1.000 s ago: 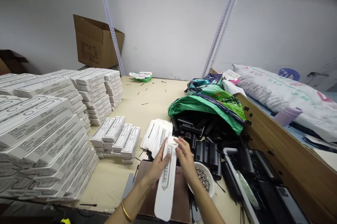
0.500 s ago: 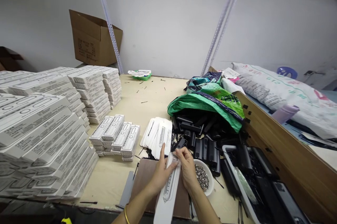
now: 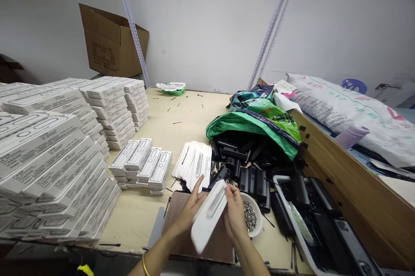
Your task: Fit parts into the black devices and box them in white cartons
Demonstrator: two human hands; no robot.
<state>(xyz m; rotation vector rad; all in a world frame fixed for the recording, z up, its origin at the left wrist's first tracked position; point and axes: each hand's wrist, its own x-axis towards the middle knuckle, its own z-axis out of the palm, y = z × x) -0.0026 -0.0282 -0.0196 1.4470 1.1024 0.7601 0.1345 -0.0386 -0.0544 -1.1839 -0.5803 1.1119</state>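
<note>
White and flat, one printed carton (image 3: 207, 222) is slanting above the brown board (image 3: 175, 204) at the near middle of the table (image 3: 191, 127), its upper end pointing far and to the right. We are grasping its right edge in our right hand (image 3: 235, 211), near that upper end. Our left hand (image 3: 190, 209) is resting just beside the left edge, its index finger pointing away from us; the carton is blurring a little, so we cannot tell whether this hand is gripping it or merely touching it. Just beyond our hands, a fan of flat cartons (image 3: 194, 166) is lying on the table, and to its left small boxes (image 3: 157, 166) are standing in a low group. Farther left, tall stacks of similar boxes (image 3: 48, 172) are filling the near corner and reaching back toward a brown cardboard box (image 3: 110, 47). Close to our right hand, a white bowl (image 3: 259, 220) is holding small metal pieces (image 3: 249, 215). Beyond it, black devices (image 3: 253, 181) are lying at the mouth of a green bag (image 3: 248, 129). On the right, a wooden panel (image 3: 350, 198) is running along the table.
</note>
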